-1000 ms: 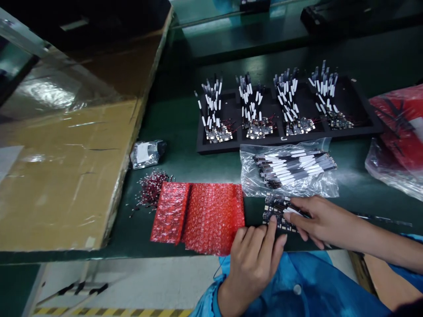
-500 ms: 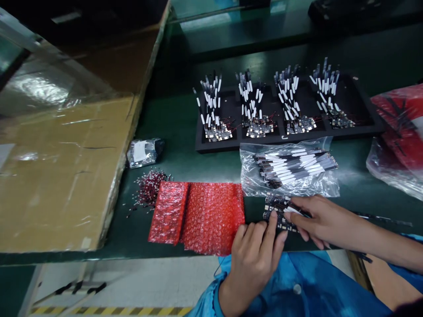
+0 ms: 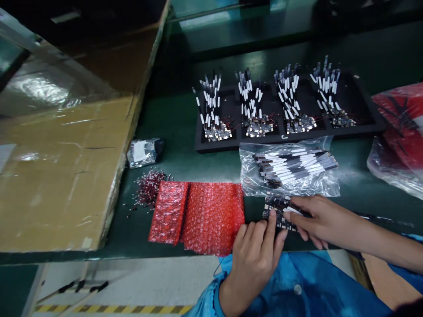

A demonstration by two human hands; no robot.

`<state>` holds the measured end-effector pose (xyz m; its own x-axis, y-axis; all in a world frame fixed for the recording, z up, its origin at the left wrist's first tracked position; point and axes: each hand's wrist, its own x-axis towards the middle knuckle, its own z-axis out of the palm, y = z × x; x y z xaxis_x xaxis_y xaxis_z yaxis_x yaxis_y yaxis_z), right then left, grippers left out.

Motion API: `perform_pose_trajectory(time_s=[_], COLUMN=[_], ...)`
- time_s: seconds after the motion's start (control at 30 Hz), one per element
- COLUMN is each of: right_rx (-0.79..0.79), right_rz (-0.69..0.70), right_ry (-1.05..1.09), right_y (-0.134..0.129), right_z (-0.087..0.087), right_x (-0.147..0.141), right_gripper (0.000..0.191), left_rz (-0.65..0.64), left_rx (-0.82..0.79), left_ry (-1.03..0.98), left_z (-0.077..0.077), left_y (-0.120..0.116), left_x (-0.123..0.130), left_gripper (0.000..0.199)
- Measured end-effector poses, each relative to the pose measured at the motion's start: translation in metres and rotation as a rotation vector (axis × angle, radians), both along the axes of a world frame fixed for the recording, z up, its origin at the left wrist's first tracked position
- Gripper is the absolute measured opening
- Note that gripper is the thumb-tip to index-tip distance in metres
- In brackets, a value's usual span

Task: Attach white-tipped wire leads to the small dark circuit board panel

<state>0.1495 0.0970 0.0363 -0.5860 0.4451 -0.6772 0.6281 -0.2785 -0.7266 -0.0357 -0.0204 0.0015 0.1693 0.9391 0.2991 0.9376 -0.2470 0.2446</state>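
A dark circuit board panel (image 3: 280,220) lies near the table's front edge, under my fingers. My left hand (image 3: 256,257) presses its index fingertip on the panel's left part, with the thumb apart and the other fingers bent. My right hand (image 3: 317,220) pinches a thin black and white flex strip (image 3: 291,209) between thumb and index finger over the panel; the far end of the strip is hidden. Just behind the panel, a clear plastic bag (image 3: 247,169) holds many similar strips. Red bubble wrap (image 3: 209,218) lies left of my left hand.
A black tray (image 3: 214,147) holds boards with strips in several compartments. A pile of small red and black wires (image 3: 148,187) and a silver packet (image 3: 142,152) lie left. A large cardboard box (image 3: 62,176) stands far left, red packaging (image 3: 405,127) at right.
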Motion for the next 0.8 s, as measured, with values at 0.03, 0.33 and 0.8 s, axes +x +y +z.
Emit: perform_pose_trajectory(time_s=[0.03,0.33,0.8], right_rx=[0.003,0.029,0.138], right_rz=[-0.009,-0.038,0.008], right_ry=[0.004,0.002,0.021], right_y=[0.000,-0.002,0.000], right_z=[0.001,0.002,0.007], right_x=[0.000,0.006,0.050], right_gripper=[0.027,0.034,0.038], left_rz=[-0.001,-0.032,0.026], left_rx=[-0.001,-0.022,-0.031], left_ry=[0.007,0.009,0.016], left_z=[0.000,-0.001,-0.004], left_y=[0.000,0.002,-0.001], left_x=[0.000,-0.002,0.001], left_gripper=[0.039,0.044,0.054])
